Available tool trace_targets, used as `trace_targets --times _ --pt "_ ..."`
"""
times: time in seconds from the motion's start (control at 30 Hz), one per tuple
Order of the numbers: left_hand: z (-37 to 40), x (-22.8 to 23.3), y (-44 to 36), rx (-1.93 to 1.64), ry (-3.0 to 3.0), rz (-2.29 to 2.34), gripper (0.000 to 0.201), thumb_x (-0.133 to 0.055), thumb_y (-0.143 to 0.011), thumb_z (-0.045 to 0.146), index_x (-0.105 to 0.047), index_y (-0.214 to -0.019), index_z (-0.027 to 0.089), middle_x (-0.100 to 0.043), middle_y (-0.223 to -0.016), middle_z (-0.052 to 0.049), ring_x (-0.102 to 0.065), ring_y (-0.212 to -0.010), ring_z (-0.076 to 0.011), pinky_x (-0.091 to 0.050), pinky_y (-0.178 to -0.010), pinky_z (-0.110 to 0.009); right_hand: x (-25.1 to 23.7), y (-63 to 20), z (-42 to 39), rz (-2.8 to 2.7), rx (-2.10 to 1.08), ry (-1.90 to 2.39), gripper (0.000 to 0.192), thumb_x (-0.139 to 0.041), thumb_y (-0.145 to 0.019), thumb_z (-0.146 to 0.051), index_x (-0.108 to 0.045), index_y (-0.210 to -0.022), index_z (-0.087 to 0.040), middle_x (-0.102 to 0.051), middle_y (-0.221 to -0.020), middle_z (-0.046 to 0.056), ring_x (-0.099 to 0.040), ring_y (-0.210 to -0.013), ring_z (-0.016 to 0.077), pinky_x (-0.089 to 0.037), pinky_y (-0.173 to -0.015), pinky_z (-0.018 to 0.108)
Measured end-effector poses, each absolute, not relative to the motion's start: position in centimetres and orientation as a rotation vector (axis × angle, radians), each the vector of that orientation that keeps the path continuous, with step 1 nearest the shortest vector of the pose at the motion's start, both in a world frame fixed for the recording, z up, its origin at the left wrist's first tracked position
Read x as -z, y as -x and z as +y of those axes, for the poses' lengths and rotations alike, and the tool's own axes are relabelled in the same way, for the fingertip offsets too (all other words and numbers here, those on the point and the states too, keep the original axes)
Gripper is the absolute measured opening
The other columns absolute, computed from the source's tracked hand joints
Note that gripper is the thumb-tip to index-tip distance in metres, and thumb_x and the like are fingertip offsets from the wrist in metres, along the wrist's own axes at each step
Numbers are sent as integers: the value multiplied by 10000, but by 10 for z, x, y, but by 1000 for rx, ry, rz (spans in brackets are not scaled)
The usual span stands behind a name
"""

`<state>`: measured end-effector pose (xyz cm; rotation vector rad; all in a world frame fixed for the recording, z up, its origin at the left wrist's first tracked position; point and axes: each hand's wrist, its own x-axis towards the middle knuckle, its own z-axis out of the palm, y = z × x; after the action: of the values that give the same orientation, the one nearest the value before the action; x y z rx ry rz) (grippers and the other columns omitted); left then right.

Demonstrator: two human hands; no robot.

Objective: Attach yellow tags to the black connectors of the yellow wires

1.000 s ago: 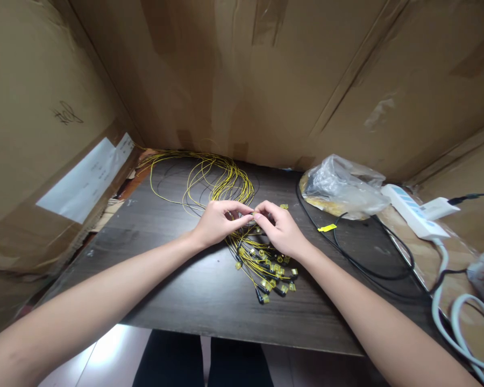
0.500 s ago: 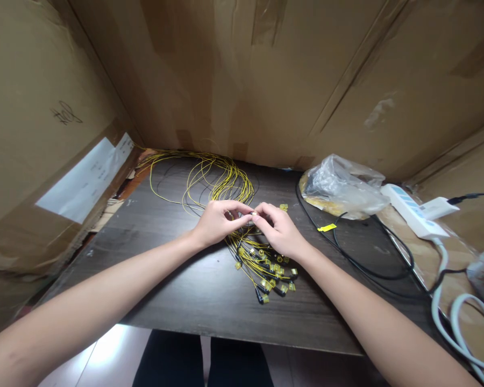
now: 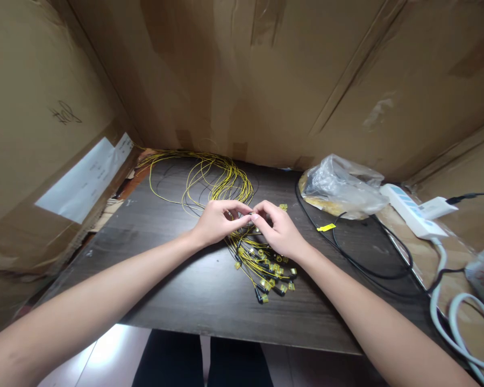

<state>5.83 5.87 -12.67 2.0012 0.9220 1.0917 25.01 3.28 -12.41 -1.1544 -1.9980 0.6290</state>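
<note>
Over the middle of the dark table, my left hand (image 3: 218,221) and my right hand (image 3: 279,228) meet at the fingertips. Thumb and forefinger of each are pinched on a small dark cable connector (image 3: 250,214), mostly hidden by the fingers. Beneath them runs a bundle of thin yellow cables (image 3: 230,185). Their near ends spread toward me and carry black connectors (image 3: 260,296) with clear yellow caps (image 3: 265,298), several of them lying in a loose cluster below my right hand.
Cardboard walls (image 3: 210,80) enclose the table (image 3: 177,290) at the back and sides. At the right lie a clear plastic bag (image 3: 342,185), a black cable (image 3: 371,275) with a yellow tag (image 3: 326,227), and a white power strip (image 3: 411,209) with a plug and coiled white cord (image 3: 439,290).
Both hands stay almost in place. A pale yellowish bit that showed between the fingertips is now covered by them, and the right fingers have shifted very slightly left.
</note>
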Motion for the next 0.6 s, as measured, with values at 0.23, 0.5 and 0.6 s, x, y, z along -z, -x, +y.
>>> trace_targets --times 0.23,0.5,0.6 --pt "58 128 -58 -1083 -2022 917 128 -712 -842 238 -775 -912 151 -741 -723 -23 -607 -571 -94 -476 -549 -195 127 -251 34 -1976 -677 1158 228 -477 -993 -328 -553 -814 -209 -584 -755 22 -525 -746 194 -402 -706 324" --pt "57 129 -58 -1097 -2047 914 122 -707 -807 217 -762 -886 142 -736 -711 -16 -572 -510 -75 -453 -506 -177 127 -251 35 -2022 -611 1162 248 -455 -998 -310 -533 -785 -212 -599 -780 29 -522 -767 200 -381 -728 336" --pt "58 129 -58 -1093 -2020 928 130 -714 -806 228 -760 -889 140 -732 -708 -11 -558 -502 -68 -435 -491 -167 126 -252 34 -1993 -603 1129 120 -538 -952 -295 -554 -874 -205 -609 -844 31 -538 -787 195 -394 -735 330"
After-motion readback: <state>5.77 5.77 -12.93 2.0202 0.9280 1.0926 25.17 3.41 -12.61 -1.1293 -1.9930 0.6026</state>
